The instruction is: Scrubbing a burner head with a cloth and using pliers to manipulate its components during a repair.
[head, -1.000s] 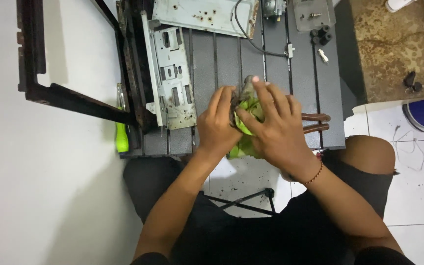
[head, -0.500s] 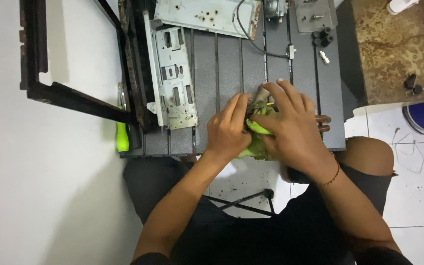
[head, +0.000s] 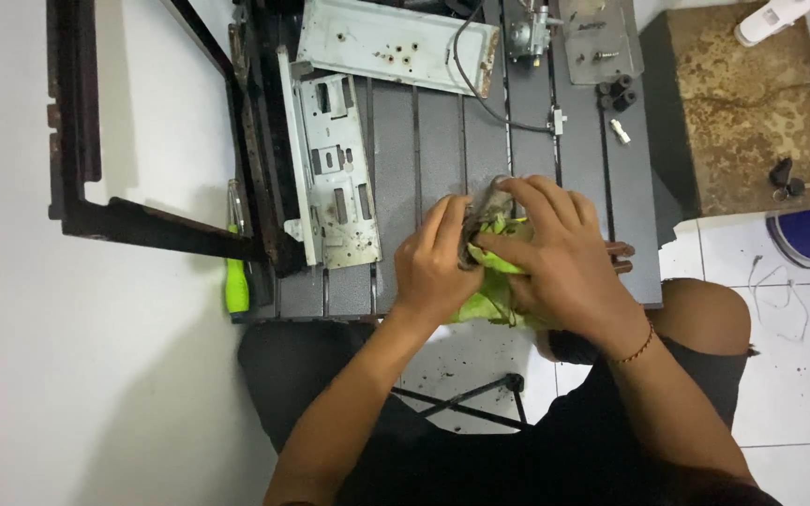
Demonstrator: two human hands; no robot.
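Two hands [head: 517,258], crumpled green cloth [head: 494,295], slatted table [head: 438,131]

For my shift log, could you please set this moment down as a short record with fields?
Left hand: grips a small metal part wrapped in a lime-green cloth
Right hand: folded over the same cloth and part
Surface: dark grey slatted table
Left of hands: perforated metal bracket
Table's left edge: green-handled screwdriver
Far edge: grey metal plate

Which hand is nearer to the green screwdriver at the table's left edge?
Left. The left hand is nearer the screwdriver, to its right; the right hand lies farther right, beyond it.
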